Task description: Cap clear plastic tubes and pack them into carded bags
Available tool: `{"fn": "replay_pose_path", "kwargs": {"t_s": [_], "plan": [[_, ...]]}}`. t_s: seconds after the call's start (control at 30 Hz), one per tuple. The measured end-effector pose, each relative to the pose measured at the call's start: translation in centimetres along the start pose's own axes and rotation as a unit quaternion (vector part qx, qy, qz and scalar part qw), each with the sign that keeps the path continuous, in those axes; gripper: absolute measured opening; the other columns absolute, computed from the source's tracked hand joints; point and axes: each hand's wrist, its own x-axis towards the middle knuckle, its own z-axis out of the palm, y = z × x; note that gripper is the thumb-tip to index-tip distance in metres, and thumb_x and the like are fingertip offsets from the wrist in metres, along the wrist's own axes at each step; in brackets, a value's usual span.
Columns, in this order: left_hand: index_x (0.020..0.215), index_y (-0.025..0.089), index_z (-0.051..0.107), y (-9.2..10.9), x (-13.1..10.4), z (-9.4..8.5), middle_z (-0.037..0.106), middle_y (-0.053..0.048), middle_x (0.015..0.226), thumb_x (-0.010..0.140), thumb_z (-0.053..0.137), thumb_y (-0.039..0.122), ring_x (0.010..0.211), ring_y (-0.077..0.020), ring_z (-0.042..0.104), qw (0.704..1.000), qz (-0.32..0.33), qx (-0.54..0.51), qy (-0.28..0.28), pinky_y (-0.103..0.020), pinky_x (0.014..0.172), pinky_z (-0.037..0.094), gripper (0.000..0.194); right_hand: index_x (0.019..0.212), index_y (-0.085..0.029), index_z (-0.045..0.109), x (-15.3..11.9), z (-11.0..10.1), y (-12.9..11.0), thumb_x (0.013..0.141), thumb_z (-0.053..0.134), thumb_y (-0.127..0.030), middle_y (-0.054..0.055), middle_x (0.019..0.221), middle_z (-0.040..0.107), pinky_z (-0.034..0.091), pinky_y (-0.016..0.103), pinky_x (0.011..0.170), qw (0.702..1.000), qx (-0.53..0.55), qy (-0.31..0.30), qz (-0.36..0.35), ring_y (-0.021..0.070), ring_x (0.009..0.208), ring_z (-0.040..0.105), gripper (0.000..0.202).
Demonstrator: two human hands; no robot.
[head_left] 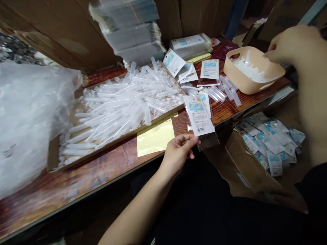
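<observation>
My left hand (pixel 178 149) is closed, pinching the lower edge of a clear plastic bag with a printed card (pixel 200 119), held over the table's front edge. My right hand (pixel 297 46) is at the right rim of a beige plastic basket (pixel 251 81), its fingers curled together; what they hold, if anything, is hidden. Small white pieces (pixel 249 69) fill part of the basket. Between it and the bag lie several translucent plastic tubes (pixel 217 93). More printed cards (pixel 209 69) are on the table behind them.
A shallow cardboard tray (pixel 120 139) heaped with translucent tubes stands on the wooden table (pixel 84 182). A yellow sheet (pixel 155 137) lies before it. Stacked clear bags (pixel 135 37) rise behind, and a big plastic sack (pixel 33 119) is at left. An open carton (pixel 242 163) holds packed bags below right.
</observation>
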Motion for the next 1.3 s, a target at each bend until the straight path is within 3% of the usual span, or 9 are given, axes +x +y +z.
{"fn": "replay_pose_path", "kwargs": {"t_s": [0.07,0.13,0.2,0.37,0.53,0.7,0.9,1.03,1.3], "plan": [[0.082,0.014,0.067,-0.2,-0.1,0.2,0.076,-0.003,0.082,0.066,0.088,0.039,0.039,-0.003,0.051,1.0,0.016,0.007,0.0,-0.019,0.043,0.035,0.036,0.044,-0.021,0.046,-1.7,-0.5,-1.7,0.077,0.079,-0.058,0.005,0.065,0.064,0.047,0.034,0.066,0.987,-0.145,-0.008,0.064,0.0323,0.11,0.072,0.06],[0.082,0.016,0.061,-0.4,-0.4,0.5,0.075,-0.001,0.082,0.065,0.088,0.035,0.039,-0.0042,0.053,1.0,0.024,0.006,-0.002,-0.02,0.042,0.04,0.037,0.067,-0.025,0.063,-4.4,0.1,-5.3,0.088,0.075,-0.042,0.004,0.073,0.064,0.052,0.033,0.073,0.968,-0.196,-0.019,0.152,0.0266,0.102,0.072,0.03],[0.085,0.018,0.057,-0.7,-0.6,0.9,0.074,0.0,0.078,0.068,0.087,0.035,0.038,-0.0056,0.053,1.0,0.019,0.014,-0.008,-0.021,0.041,0.042,0.038,0.093,-0.024,0.071,-7.7,1.7,-9.7,0.095,0.066,-0.036,0.004,0.09,0.07,0.053,0.033,0.073,0.975,-0.133,-0.051,0.172,0.0188,0.087,0.069,0.013],[0.098,0.015,0.065,-1.5,-0.4,1.9,0.076,-0.002,0.076,0.08,0.081,0.037,0.038,-0.005,0.051,0.995,0.009,0.097,-0.017,-0.019,0.039,0.042,0.033,0.113,-0.02,0.074,-15.3,7.2,-16.2,0.091,0.069,-0.039,0.01,0.098,0.074,0.057,0.035,0.065,0.97,0.098,-0.164,0.149,0.0201,0.078,0.068,0.029],[0.108,0.011,0.074,-1.9,0.6,2.8,0.081,-0.009,0.09,0.084,0.077,0.029,0.037,-0.0027,0.048,0.996,0.034,0.071,-0.029,-0.018,0.038,0.039,0.03,0.134,-0.024,0.071,-18.6,10.7,-16.6,0.088,0.074,-0.044,0.01,0.123,0.076,0.065,0.036,0.08,0.902,0.314,-0.172,0.242,0.0191,0.094,0.074,0.05],[0.106,0.012,0.077,-1.8,0.6,3.1,0.083,-0.012,0.099,0.078,0.082,0.033,0.034,-0.0012,0.038,0.999,0.023,0.009,-0.044,-0.021,0.035,0.03,0.036,0.117,-0.027,0.081,-18.9,11.9,-16.7,0.075,0.088,-0.04,0.005,0.122,0.078,0.064,0.041,0.099,0.861,0.403,-0.094,0.295,0.0224,0.106,0.076,0.045],[0.104,0.014,0.08,-2.0,0.5,2.9,0.083,-0.011,0.099,0.074,0.085,0.04,0.036,-0.0011,0.036,0.997,0.018,-0.016,-0.074,-0.022,0.037,0.028,0.04,0.106,-0.027,0.084,-18.7,11.9,-16.6,0.064,0.096,-0.042,0.006,0.116,0.08,0.066,0.043,0.096,0.833,0.444,-0.069,0.321,0.0253,0.105,0.077,0.046],[0.102,0.015,0.081,-2.5,0.5,3.0,0.083,-0.011,0.099,0.075,0.083,0.044,0.036,-0.0013,0.034,0.997,0.014,-0.01,-0.071,-0.022,0.037,0.027,0.039,0.099,-0.028,0.085,-19.1,12.1,-16.9,0.063,0.096,-0.046,0.005,0.109,0.08,0.068,0.043,0.091,0.844,0.42,-0.052,0.33,0.0252,0.099,0.077,0.042],[0.091,0.014,0.079,-3.0,0.2,3.4,0.084,-0.012,0.096,0.077,0.08,0.043,0.035,-0.002,0.033,0.999,0.001,-0.013,-0.038,-0.022,0.036,0.025,0.032,0.087,-0.029,0.084,-19.8,11.9,-18.7,0.082,0.082,-0.044,0.003,0.089,0.079,0.065,0.037,0.074,0.919,0.29,0.016,0.266,0.0193,0.078,0.074,0.016]]}}
